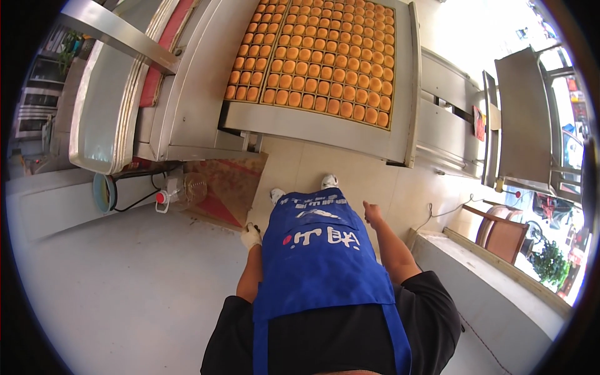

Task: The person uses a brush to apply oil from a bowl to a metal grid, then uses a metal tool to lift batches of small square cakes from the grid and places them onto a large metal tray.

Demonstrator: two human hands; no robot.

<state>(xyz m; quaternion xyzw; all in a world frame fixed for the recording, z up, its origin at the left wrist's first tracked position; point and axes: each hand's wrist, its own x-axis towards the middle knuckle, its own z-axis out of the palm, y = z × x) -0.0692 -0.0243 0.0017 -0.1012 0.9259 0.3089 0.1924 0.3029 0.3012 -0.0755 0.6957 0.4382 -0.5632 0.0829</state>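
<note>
My left hand [251, 237], in a white glove, hangs beside my blue apron [325, 250]. Its fingers are curled, with a small dark thing at the fingertips too small to make out. On the other side of the apron is my bare right hand [372, 213], its fingers curled in and nothing visible in them. Neither hand touches the large steel-edged table [319, 130] ahead, which bears rows of small golden-brown buns [334, 90] in a grid of square cups.
At the left stands a stack of pale trays [103, 119] beside a steel cabinet [203, 81]. A red-capped clear plastic jug [172, 195] is below them. A low ledge [494, 275], a brown chair [503, 228] and a steel table [525, 119] are on the right.
</note>
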